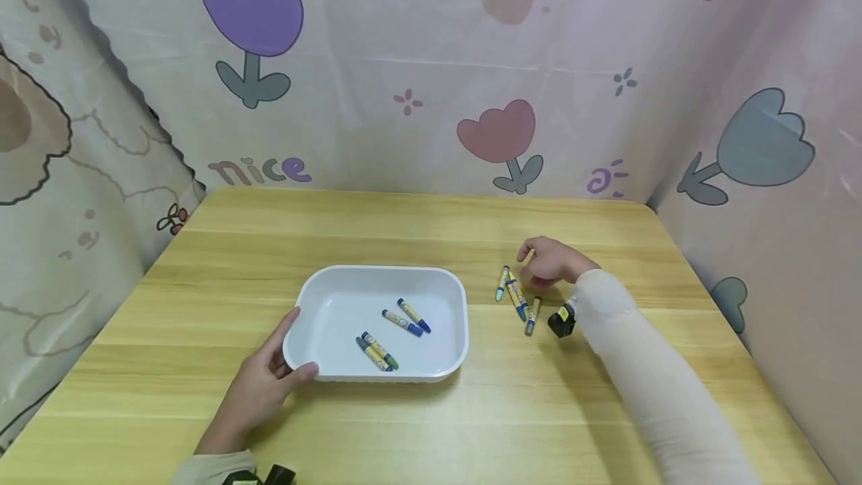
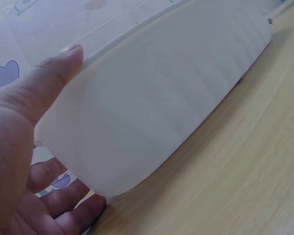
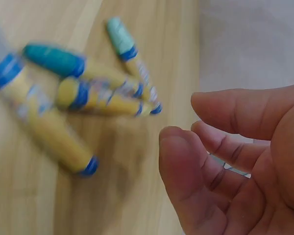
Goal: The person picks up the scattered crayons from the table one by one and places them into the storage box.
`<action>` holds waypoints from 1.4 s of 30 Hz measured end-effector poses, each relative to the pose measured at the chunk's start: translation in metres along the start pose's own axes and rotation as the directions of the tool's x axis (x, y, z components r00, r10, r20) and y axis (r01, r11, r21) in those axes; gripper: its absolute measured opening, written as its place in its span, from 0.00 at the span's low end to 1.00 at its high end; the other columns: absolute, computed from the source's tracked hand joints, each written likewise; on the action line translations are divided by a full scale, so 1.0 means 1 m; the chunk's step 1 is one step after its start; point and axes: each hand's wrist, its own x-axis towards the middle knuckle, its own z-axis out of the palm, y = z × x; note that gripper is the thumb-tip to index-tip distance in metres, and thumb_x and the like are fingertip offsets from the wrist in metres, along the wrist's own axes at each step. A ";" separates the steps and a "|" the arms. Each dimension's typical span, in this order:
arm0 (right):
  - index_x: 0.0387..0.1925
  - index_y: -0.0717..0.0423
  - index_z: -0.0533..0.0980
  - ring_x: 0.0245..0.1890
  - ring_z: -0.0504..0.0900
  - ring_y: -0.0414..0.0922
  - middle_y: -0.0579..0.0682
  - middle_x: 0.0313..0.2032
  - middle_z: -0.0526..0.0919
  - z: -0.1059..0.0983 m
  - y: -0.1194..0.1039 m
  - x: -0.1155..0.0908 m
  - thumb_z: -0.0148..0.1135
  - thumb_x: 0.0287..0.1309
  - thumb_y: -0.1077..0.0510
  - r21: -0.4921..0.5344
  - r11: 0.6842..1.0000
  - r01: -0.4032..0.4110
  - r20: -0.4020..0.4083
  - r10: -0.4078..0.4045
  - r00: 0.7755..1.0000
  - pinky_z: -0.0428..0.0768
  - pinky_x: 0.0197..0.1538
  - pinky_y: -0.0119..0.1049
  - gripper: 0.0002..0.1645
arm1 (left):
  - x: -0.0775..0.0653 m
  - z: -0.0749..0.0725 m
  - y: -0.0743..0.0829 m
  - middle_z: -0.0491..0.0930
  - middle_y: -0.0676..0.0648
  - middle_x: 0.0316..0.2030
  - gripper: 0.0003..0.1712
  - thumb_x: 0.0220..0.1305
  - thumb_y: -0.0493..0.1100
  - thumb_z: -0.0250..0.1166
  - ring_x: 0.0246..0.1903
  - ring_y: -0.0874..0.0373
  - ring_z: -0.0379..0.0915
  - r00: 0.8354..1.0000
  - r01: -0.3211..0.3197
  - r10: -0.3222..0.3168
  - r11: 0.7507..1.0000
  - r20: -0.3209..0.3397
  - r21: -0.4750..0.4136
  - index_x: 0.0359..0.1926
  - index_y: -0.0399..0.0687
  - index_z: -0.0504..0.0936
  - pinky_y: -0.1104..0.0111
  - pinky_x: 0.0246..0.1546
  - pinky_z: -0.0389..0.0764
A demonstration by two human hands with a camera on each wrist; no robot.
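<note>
A white plastic tray [image 1: 323, 320] stands on the table with several yellow-wrapped crayons [image 1: 402, 322] lying in it in two pairs. My left hand [image 1: 259, 380] grips the tray's near-left corner. In the left wrist view, the thumb [image 2: 68, 58] lies at the rim and the other fingers reach round the tray's end. My right hand [image 1: 554, 262] hovers beside a small group of crayons [image 1: 515, 296] on the table, holding nothing. Seen from the right wrist, thumb and fingers are loosely bent and apart; the group has grey, teal, yellow and light green tips.
The wooden table [image 1: 417, 230] reaches back to a printed cloth [image 1: 377, 36] with flowers and hearts, which also hangs along both sides. Black wrist devices [image 1: 562, 319] sit on both wrists. Wood surface lies between the tray and the loose crayons.
</note>
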 end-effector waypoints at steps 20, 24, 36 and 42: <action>0.37 0.61 0.72 0.23 0.73 0.43 0.53 0.29 0.75 0.012 0.026 -0.014 0.68 0.58 0.62 -0.084 0.992 -0.090 0.064 0.096 0.993 0.78 0.26 0.31 0.12 | -0.003 0.004 -0.002 0.65 0.23 0.61 0.51 0.60 0.40 0.70 0.56 0.33 0.71 1.000 -0.012 0.012 1.000 -0.002 -0.015 0.77 0.49 0.49 0.81 0.45 0.74; 0.37 0.62 0.72 0.23 0.76 0.44 0.53 0.29 0.76 0.013 0.026 -0.013 0.69 0.56 0.64 -0.093 0.993 -0.075 0.070 0.082 0.994 0.79 0.27 0.32 0.13 | -0.003 0.003 -0.002 0.65 0.24 0.61 0.50 0.60 0.41 0.70 0.56 0.34 0.71 1.000 -0.009 0.009 1.000 -0.003 -0.015 0.77 0.49 0.50 0.81 0.45 0.74; 0.37 0.63 0.72 0.20 0.76 0.44 0.53 0.26 0.77 0.010 0.025 -0.010 0.63 0.54 0.71 -0.061 0.998 -0.033 0.071 0.038 0.997 0.77 0.24 0.31 0.10 | -0.004 0.000 0.001 0.64 0.24 0.62 0.50 0.60 0.41 0.70 0.56 0.34 0.71 1.000 -0.003 0.003 1.000 -0.009 0.001 0.77 0.49 0.50 0.81 0.45 0.74; 0.40 0.66 0.73 0.21 0.74 0.43 0.55 0.29 0.78 0.007 0.027 -0.009 0.59 0.50 0.72 -0.021 0.999 -0.034 0.024 0.035 0.999 0.75 0.24 0.30 0.13 | -0.003 0.000 0.001 0.64 0.24 0.62 0.51 0.60 0.41 0.70 0.56 0.34 0.71 1.000 -0.018 0.018 1.000 -0.010 0.004 0.76 0.48 0.50 0.81 0.46 0.74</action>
